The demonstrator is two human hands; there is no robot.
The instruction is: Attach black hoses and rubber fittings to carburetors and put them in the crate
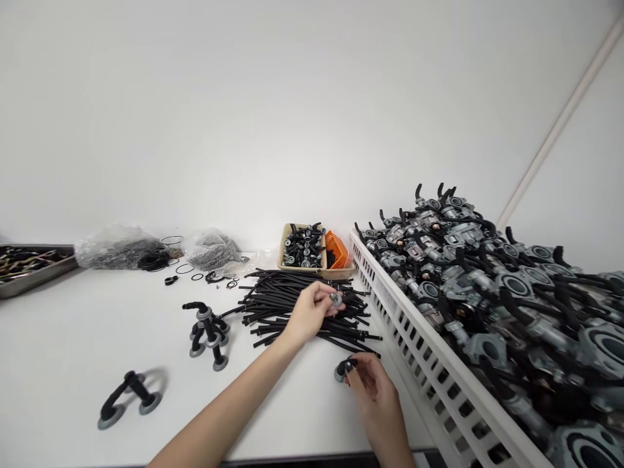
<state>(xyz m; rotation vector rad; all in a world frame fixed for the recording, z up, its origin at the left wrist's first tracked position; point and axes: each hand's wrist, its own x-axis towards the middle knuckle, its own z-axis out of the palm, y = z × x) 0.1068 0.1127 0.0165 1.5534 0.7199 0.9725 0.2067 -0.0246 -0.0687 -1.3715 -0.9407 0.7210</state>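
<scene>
My left hand [308,313] is over the pile of black rubber hoses [273,305], its fingers pinched on a small grey round fitting [336,299]. Lower and nearer to me, my right hand [377,393] grips a short bent black hose piece with a grey round end [340,372], just above the white table. Similar black hose pieces with grey discs stand in a cluster [210,331] left of my forearm. Another such group [130,396] sits closer to the front left.
A white slotted crate [414,312] heaped with metal housings [487,286] fills the right side. At the back are a cream basket [281,250] of hose fittings, an orange basket [340,242], plastic bags [212,250] of small parts, loose rings [197,277], and a metal tray [41,278].
</scene>
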